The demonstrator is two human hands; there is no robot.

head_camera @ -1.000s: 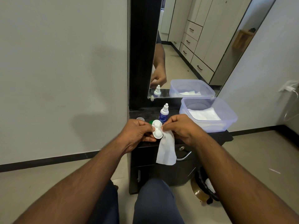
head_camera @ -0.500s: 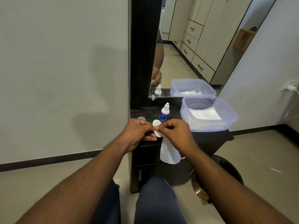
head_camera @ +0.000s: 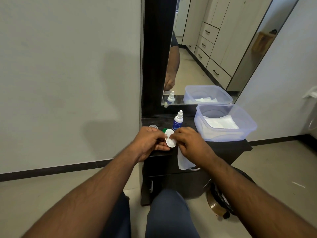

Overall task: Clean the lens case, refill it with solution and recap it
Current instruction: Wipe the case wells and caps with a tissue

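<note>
I hold a white two-well lens case [head_camera: 170,140] upright over the front edge of a black dresser top [head_camera: 228,146]. My left hand [head_camera: 148,141] grips its left side. My right hand [head_camera: 188,143] pinches a white tissue [head_camera: 182,162] against the case's upper well, and the rest of the tissue hangs down below the hand. A green cap [head_camera: 165,130] peeks out just behind the case. A clear cap [head_camera: 153,126] lies on the dresser behind my left hand. The white solution bottle [head_camera: 178,120] with a blue label stands capped just beyond my hands.
A translucent plastic tub [head_camera: 247,127] holding white tissues sits at the right of the dresser, below a mirror [head_camera: 205,57]. A round dark bin [head_camera: 221,201] stands on the floor at the right. My knees are under the dresser's front.
My right hand has moved left over the case and turned, so the tissue now hangs shorter and partly behind the wrist. The left hand keeps its grip.
</note>
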